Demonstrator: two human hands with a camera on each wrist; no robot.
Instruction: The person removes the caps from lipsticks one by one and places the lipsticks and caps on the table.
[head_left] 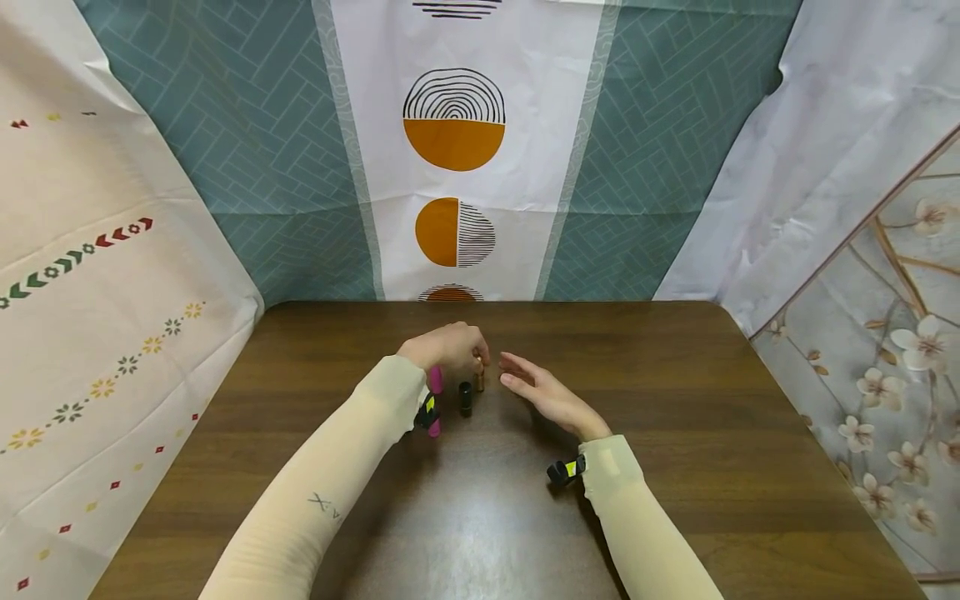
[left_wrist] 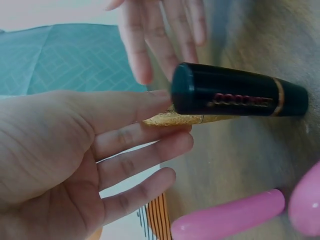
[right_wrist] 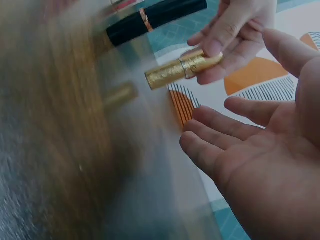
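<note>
My left hand (head_left: 448, 343) pinches the top of a gold lipstick tube (right_wrist: 167, 75) between thumb and fingers. In the right wrist view the tube is clear of its reflection on the table. A black lipstick tube (head_left: 466, 398) with a gold ring stands upright on the table just beside it; in the left wrist view this black tube overlaps the gold one. My right hand (head_left: 551, 398) hovers to the right of the gold tube, fingers extended and holding nothing. Left of the black tube are a pink tube (head_left: 437, 380) and a nearer pink object (head_left: 434, 428), both partly hidden by the left wrist.
The brown wooden table (head_left: 675, 433) reflects light near its front. A patterned cloth (head_left: 517, 167) hangs behind the table's far edge, with more cloth on both sides. A black band (head_left: 564, 472) is on the right wrist, and another (head_left: 427, 412) on the left.
</note>
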